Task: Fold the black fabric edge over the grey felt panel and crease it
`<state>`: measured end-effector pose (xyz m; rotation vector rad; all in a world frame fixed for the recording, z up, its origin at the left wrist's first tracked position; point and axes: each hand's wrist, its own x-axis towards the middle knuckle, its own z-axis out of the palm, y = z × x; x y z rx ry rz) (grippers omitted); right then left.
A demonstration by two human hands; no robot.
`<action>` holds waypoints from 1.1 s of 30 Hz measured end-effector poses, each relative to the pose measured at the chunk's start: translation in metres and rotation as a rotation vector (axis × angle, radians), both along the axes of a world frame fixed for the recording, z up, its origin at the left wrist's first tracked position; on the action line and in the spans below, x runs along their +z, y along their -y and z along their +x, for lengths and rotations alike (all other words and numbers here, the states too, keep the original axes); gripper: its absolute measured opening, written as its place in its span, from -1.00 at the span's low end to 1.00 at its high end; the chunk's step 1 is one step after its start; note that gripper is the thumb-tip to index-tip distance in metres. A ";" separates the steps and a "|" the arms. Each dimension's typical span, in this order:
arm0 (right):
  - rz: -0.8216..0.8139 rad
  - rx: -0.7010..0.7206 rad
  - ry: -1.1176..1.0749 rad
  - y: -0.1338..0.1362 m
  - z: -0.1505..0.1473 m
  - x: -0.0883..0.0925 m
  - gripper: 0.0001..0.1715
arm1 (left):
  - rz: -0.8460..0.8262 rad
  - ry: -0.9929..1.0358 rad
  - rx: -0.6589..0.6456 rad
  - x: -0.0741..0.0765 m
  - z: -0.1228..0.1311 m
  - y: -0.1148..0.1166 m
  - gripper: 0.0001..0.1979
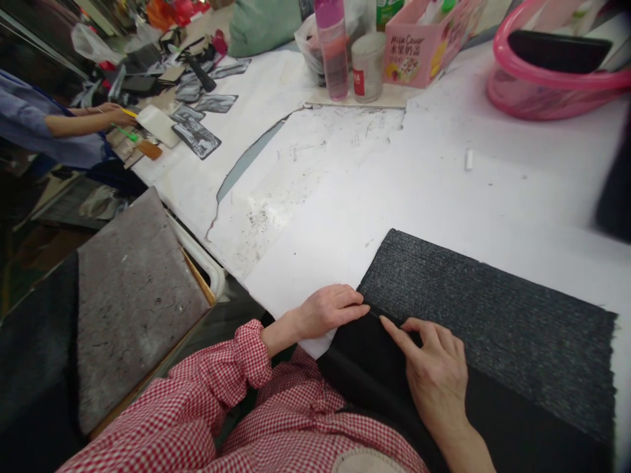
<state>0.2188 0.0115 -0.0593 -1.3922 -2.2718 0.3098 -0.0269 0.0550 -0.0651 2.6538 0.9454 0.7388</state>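
A piece of black fabric lies across the table's front edge and hangs down toward my lap. Its far part shows a dark grey, speckled, ribbed face flat on the table. My left hand grips the fabric's left corner, fingers together along a straight folded edge. Just to its right, my right hand holds the same edge, index finger stretched along it and the other fingers curled. My right thumb is mostly hidden.
White paper with a torn, marked patch covers the table. A small white piece lies on it. Behind stand a pink bottle, a candle jar, a pink box and a pink basket. A co-worker works at left beside a grey-topped stool.
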 end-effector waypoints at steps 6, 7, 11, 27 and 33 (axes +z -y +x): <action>-0.013 -0.008 0.023 0.000 0.001 -0.002 -0.53 | 0.031 -0.027 -0.024 0.000 -0.002 0.000 -0.86; -0.014 -0.009 0.023 0.000 0.001 -0.002 -0.53 | 0.040 -0.034 -0.028 0.001 -0.002 -0.001 -0.86; -0.013 -0.013 0.018 0.000 0.000 0.000 -0.54 | 0.063 -0.058 -0.039 0.002 -0.002 -0.001 -0.86; -0.020 -0.016 0.014 0.000 -0.001 0.001 -0.53 | 0.053 -0.120 -0.084 0.006 -0.001 -0.004 -0.86; -0.015 -0.008 0.037 0.000 -0.001 0.000 -0.49 | 0.057 -0.131 -0.112 0.004 -0.002 -0.004 -0.82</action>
